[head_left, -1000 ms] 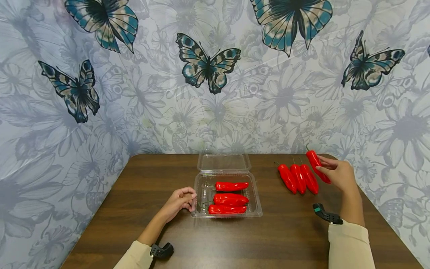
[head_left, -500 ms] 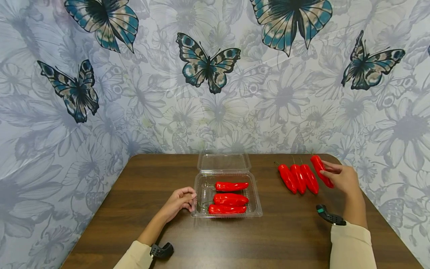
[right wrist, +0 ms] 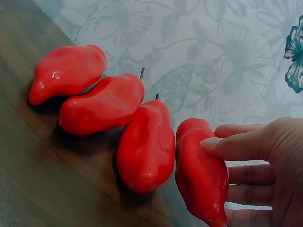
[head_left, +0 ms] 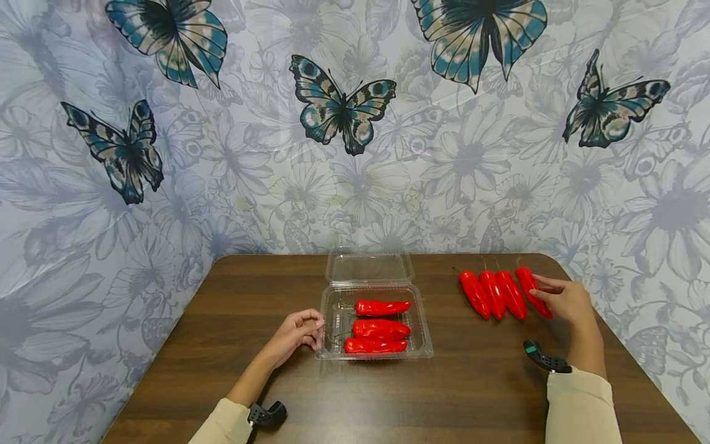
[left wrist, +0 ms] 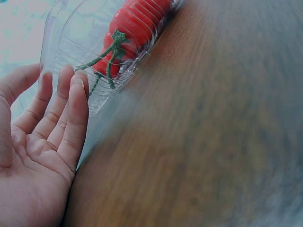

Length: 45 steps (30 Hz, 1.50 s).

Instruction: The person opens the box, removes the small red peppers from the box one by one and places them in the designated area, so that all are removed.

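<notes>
A clear plastic clamshell container (head_left: 424, 327) sits mid-table with its lid (head_left: 370, 266) folded back. Inside lie red peppers (head_left: 382, 328), one above the other, stems to the left. At the container's left side, my left hand (head_left: 295, 333) holds the rim, some fingers against the outer wall; the green stems (left wrist: 112, 49) show through the plastic. My right hand (head_left: 567, 301) pinches a red pepper (right wrist: 201, 168) between thumb and fingers. This pepper slants at the right end of a row of three others (head_left: 492, 296); whether it touches the table cannot be told.
The brown wooden table (head_left: 471, 394) ends at a wall covering (head_left: 355, 197) printed with butterflies and flowers. Black wrist straps (head_left: 268, 414) are on both arms.
My right hand has come down and slightly right with its pepper, which now lies level with the row instead of above it. My left hand and the container have stayed put.
</notes>
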Tool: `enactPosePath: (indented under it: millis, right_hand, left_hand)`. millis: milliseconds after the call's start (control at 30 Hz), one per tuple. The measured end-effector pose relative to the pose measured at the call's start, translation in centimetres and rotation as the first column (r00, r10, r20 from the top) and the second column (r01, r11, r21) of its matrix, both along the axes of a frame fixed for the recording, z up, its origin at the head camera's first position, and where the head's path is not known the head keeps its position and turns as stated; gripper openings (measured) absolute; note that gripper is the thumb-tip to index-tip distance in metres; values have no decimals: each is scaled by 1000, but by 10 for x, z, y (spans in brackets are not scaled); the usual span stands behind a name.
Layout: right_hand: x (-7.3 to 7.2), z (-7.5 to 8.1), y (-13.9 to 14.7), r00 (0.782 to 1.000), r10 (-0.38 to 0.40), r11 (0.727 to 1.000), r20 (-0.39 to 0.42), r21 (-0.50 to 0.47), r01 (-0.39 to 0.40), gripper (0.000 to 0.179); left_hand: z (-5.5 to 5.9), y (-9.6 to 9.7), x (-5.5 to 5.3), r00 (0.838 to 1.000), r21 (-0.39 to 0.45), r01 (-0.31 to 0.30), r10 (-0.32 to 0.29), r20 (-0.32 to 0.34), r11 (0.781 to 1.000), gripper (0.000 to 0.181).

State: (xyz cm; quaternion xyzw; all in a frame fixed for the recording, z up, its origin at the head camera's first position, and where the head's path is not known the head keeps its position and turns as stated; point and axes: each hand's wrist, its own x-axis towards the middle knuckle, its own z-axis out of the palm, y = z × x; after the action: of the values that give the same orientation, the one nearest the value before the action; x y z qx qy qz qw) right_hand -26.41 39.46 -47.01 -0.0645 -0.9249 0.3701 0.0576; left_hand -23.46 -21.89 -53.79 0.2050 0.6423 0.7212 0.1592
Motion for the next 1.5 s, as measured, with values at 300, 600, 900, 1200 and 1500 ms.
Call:
enactPosePath:
  millis: [300, 600, 900, 1200, 1500]
  right_hand:
    - [2, -8, 2, 999, 38, 997, 21, 61, -39, 54]
    - [-1, -8, 2, 999, 35, 997, 22, 66, -36, 56]
    - [-3, -10, 4, 999, 20, 997, 29, 76, -22, 57]
    - [-2, -10, 6, 1000, 10, 996, 28, 84, -12, 56]
    - [-1, -9, 6, 999, -1, 997, 33, 80, -2, 56]
  left_hand:
    - [-1, 0, 5, 1000, 13, 19, -19, 9, 1000, 30]
    - [1, 1, 2, 1000, 4, -2, 2, 9, 1000, 33]
    - [1, 0, 2, 1000, -5, -6, 6, 23, 1000, 30]
    - [-1, -1, 2, 1000, 3, -4, 4, 11, 1000, 30]
    - [1, 1, 2, 1000, 12, -1, 1, 11, 1000, 25]
